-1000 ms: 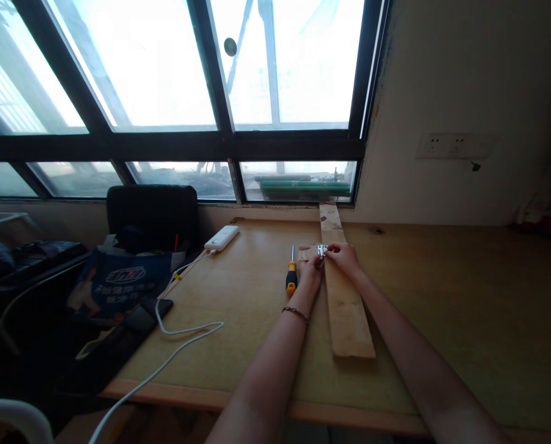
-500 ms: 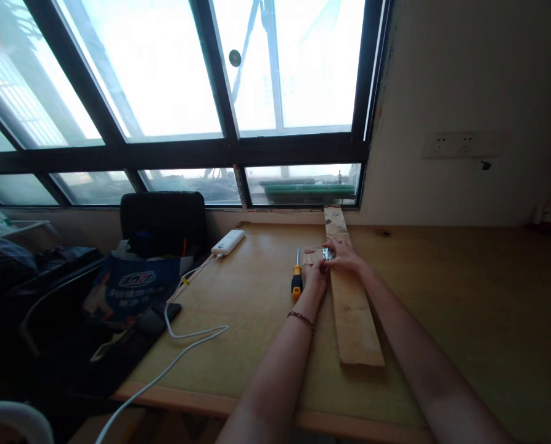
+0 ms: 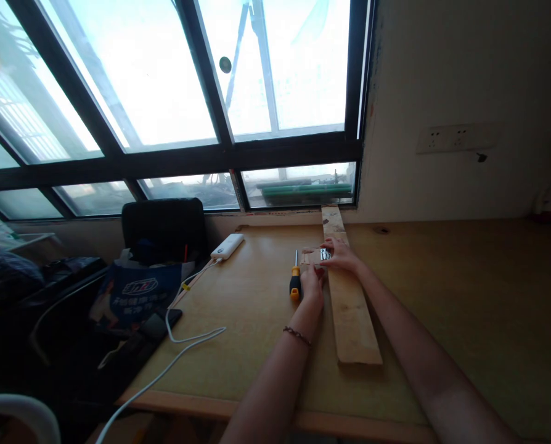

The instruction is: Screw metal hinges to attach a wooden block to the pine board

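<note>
A long pale wooden board (image 3: 355, 320) lies on the table, running toward the window. A short wooden block (image 3: 309, 255) sits against its left side. A small shiny metal plate with dark spots (image 3: 324, 253) lies across the joint between them. My right hand (image 3: 342, 255) rests over the board, its thumb and finger pinching the metal plate. My left hand (image 3: 312, 282) is at the near edge of the block, with its fingers bent together; what they hold, if anything, is hidden. A yellow-and-black screwdriver (image 3: 294, 283) lies just left of my left hand.
On the table's left side lies a white power bank (image 3: 228, 246) with a white cable (image 3: 183, 353) trailing over the front edge. A black chair (image 3: 163, 225) and a blue bag (image 3: 139, 290) stand to the left. The window and wall bound the back.
My left hand has drawn back a little toward me, baring more of the wooden block. My right hand stays at the metal plate. The view has tilted slightly.
</note>
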